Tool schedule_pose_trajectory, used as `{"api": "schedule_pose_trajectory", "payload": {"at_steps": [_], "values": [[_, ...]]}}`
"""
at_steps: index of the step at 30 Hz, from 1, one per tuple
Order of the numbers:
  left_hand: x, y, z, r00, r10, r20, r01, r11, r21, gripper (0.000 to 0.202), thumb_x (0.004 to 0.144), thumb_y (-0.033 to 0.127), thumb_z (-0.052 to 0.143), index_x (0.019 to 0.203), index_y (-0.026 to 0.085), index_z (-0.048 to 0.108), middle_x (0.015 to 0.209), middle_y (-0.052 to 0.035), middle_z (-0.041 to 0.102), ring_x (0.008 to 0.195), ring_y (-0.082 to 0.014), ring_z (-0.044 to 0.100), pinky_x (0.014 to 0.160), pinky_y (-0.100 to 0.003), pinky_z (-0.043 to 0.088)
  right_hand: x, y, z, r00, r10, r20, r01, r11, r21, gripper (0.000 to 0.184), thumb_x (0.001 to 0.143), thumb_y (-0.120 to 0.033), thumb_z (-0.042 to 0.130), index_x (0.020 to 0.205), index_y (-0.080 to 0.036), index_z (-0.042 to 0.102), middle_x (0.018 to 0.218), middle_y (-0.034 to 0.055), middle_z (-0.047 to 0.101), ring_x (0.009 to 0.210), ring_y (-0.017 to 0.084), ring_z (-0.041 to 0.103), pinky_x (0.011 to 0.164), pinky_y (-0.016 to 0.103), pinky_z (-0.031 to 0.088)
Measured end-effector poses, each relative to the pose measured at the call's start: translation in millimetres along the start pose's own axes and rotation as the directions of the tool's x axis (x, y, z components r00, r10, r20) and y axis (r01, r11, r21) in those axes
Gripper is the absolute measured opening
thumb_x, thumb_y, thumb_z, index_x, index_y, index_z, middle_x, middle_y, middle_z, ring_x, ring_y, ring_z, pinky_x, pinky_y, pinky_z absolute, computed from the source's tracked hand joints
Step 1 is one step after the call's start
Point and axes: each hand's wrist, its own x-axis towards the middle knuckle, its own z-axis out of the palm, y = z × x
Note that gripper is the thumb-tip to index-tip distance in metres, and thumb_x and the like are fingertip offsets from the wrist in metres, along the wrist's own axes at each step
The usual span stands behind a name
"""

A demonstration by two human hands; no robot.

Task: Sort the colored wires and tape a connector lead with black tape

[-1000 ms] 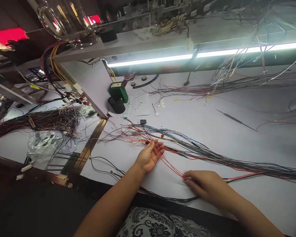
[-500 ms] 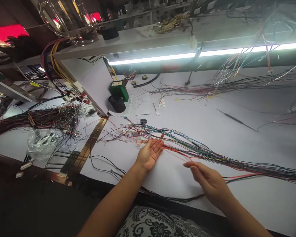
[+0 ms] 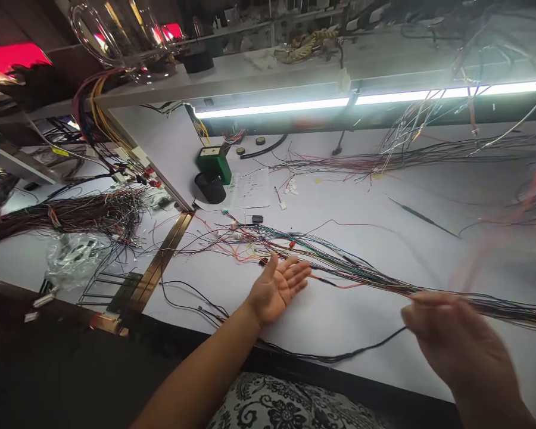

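Note:
My left hand [image 3: 283, 292] lies palm up with its fingers spread, at the near side of a long wire bundle [image 3: 366, 271]. Nothing is in its palm. A black connector [image 3: 263, 261] shows just behind the thumb, and a small red connector [image 3: 292, 244] sits among the wires. Over the bundle's right part, my right hand [image 3: 455, 339] is smeared by motion, its fingers pinched on a red wire [image 3: 469, 268] that blurs up and to the right. Loose wire ends and several small connectors lie left of my left hand.
A black connector block [image 3: 258, 219] and a thin pen-like tool [image 3: 422, 215] lie on the white table. Behind are a printed sheet [image 3: 252, 187], a green box [image 3: 214, 164] and another wire bundle [image 3: 339, 164]. Black cables [image 3: 330, 358] run along the front edge.
My right hand has swept right with the red wire, away from my left hand. My left hand has opened wider and shifted slightly right. The black connector behind the thumb now shows.

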Motion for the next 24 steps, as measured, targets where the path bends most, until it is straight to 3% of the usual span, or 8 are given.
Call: {"api": "schedule_pose_trajectory", "payload": {"at_steps": [2,4,6,7,11,16,21,24], "values": [[-11.2,-8.6,12.8,0.972,-0.099,0.212,0.089,0.994,0.059,0.07,0.082,0.061,0.059,0.129,0.011,0.05,0.138,-0.0214,0.047,0.128,-0.0304,0.045,0.101,-0.038,0.04,-8.2,11.7,8.3,0.919,0.153,0.364,-0.057,0.963,-0.263,0.017,0.08,-0.039,0.069,0.075,-0.024,0.062,0.055,-0.0037,0.047,0.053,0.015,0.046,0.053,0.029,0.037],[-17.4,-10.7,22.3,0.951,-0.118,0.287,0.11,0.993,0.045,0.07,0.077,0.06,0.065,0.127,0.014,0.051,0.131,-0.0195,0.053,0.121,-0.0296,0.052,0.093,-0.036,0.045,-17.1,23.5,16.8,0.68,0.344,0.647,0.129,0.813,-0.567,0.024,0.089,-0.039,0.057,0.073,-0.022,0.059,0.064,-0.0015,0.056,0.062,0.016,0.052,0.06,0.028,0.038],[-18.9,-2.8,25.2,0.975,-0.057,0.213,0.07,0.996,-0.054,0.06,0.08,0.058,0.063,0.122,0.016,0.053,0.112,-0.0126,0.062,0.093,-0.0198,0.064,0.074,-0.028,0.049,-24.9,31.9,20.9,0.489,0.506,0.711,0.35,0.632,-0.691,0.034,0.097,-0.04,0.039,0.075,-0.022,0.058,0.069,-0.0009,0.059,0.063,0.015,0.052,0.059,0.026,0.035],[-19.2,4.5,24.1,0.988,-0.008,0.152,0.025,0.994,-0.11,0.053,0.083,0.056,0.06,0.119,0.017,0.054,0.1,-0.0075,0.064,0.074,-0.0128,0.062,0.063,-0.023,0.048,-27.8,34.1,20.8,0.459,0.546,0.701,0.388,0.587,-0.711,0.036,0.098,-0.04,0.036,0.075,-0.022,0.057,0.069,-0.0009,0.06,0.061,0.014,0.051,0.056,0.026,0.034],[-34.2,38.7,9.6,0.978,0.202,0.053,-0.197,0.977,-0.085,0.039,0.088,0.048,0.058,0.114,0.02,0.059,0.066,0.005,0.051,0.041,-0.0038,0.036,0.041,-0.018,0.034,-31.0,31.7,14.4,0.418,0.596,0.686,0.356,0.587,-0.727,0.034,0.098,-0.041,0.036,0.077,-0.022,0.057,0.071,-0.002,0.061,0.061,0.013,0.052,0.054,0.023,0.032],[-81.7,69.5,-1.6,0.85,0.327,0.413,-0.44,0.872,0.214,0.027,0.07,0.046,0.077,0.09,0.029,0.071,0.072,-0.0024,0.062,0.058,-0.0156,0.058,0.062,-0.034,0.052,-26.1,26.3,16.3,0.428,0.551,0.716,0.395,0.598,-0.697,0.032,0.097,-0.037,0.037,0.078,-0.023,0.058,0.075,-0.0008,0.062,0.067,0.015,0.056,0.059,0.024,0.035],[-87.3,113.3,-19.3,0.88,0.415,-0.232,-0.448,0.887,-0.115,0.02,0.097,0.028,0.042,0.107,0.019,0.056,0.099,-0.0078,0.064,0.056,-0.0046,0.054,0.049,-0.016,0.046,-24.6,28.9,21.6,0.422,0.574,0.702,0.419,0.563,-0.712,0.032,0.097,-0.036,0.037,0.077,-0.023,0.059,0.072,-0.0006,0.062,0.065,0.016,0.056,0.058,0.024,0.035],[-77.6,117.5,-34.0,0.881,0.359,-0.308,-0.418,0.895,-0.153,0.025,0.098,0.017,0.031,0.104,0.011,0.054,0.077,-0.0016,0.062,0.037,-0.0014,0.037,0.033,-0.014,0.028,-24.3,29.3,22.6,0.429,0.575,0.696,0.441,0.539,-0.717,0.031,0.097,-0.035,0.036,0.078,-0.024,0.058,0.074,-0.0006,0.063,0.067,0.016,0.057,0.059,0.025,0.034]]}}
